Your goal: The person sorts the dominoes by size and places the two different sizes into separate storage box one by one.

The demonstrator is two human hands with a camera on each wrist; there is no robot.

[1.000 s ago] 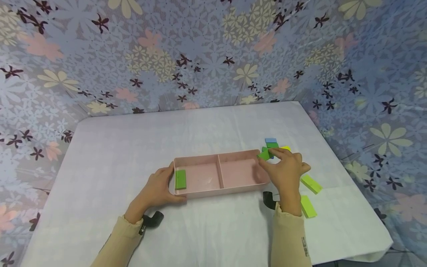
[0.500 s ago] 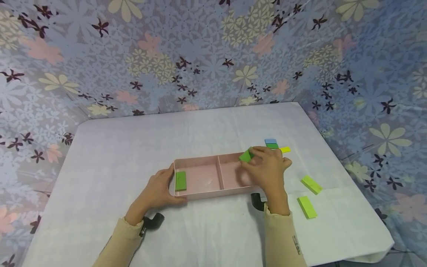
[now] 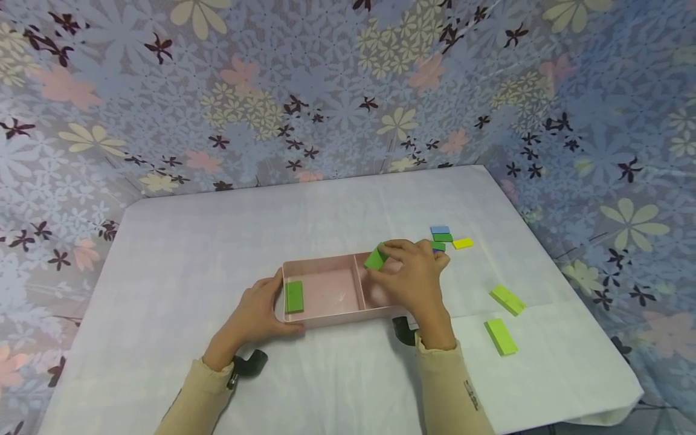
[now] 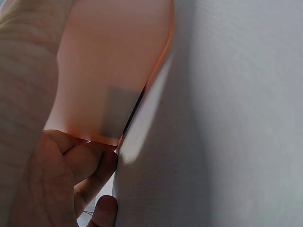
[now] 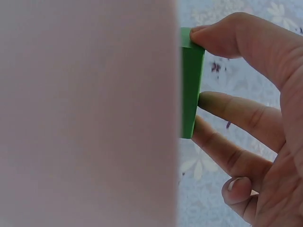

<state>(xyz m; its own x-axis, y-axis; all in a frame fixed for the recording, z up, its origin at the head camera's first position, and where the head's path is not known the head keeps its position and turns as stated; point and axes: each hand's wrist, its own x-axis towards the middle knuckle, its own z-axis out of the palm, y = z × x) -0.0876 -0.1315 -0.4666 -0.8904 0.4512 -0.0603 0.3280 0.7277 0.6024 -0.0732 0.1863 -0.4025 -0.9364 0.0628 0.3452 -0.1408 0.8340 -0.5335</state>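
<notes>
My left hand [image 3: 255,311] grips the left end of a pink two-compartment box [image 3: 326,318], thumb along the near side and fingers round the end. In the left wrist view, bent fingers press against the pink box wall [image 4: 113,52]. Over the box's right compartment, close to the divider [image 3: 359,283], my right hand [image 3: 410,275] pinches a green block [image 3: 375,258] between thumb and fingertips. The right wrist view shows the thumb on one end of that green block [image 5: 191,90] and fingers on its side. Another green block [image 3: 294,296] lies against the left wall of the left compartment.
Two lime-green blocks [image 3: 501,336] lie on the white-covered table [image 3: 304,380] right of the box. Beyond the right hand are a light blue block [image 3: 440,229], green blocks [image 3: 443,238] and a yellow block [image 3: 463,243]. A floral cloth [image 3: 337,90] hangs behind the table.
My right hand has carried the green block leftward, from the box's right end toward the divider. The left hand keeps its grip on the box.
</notes>
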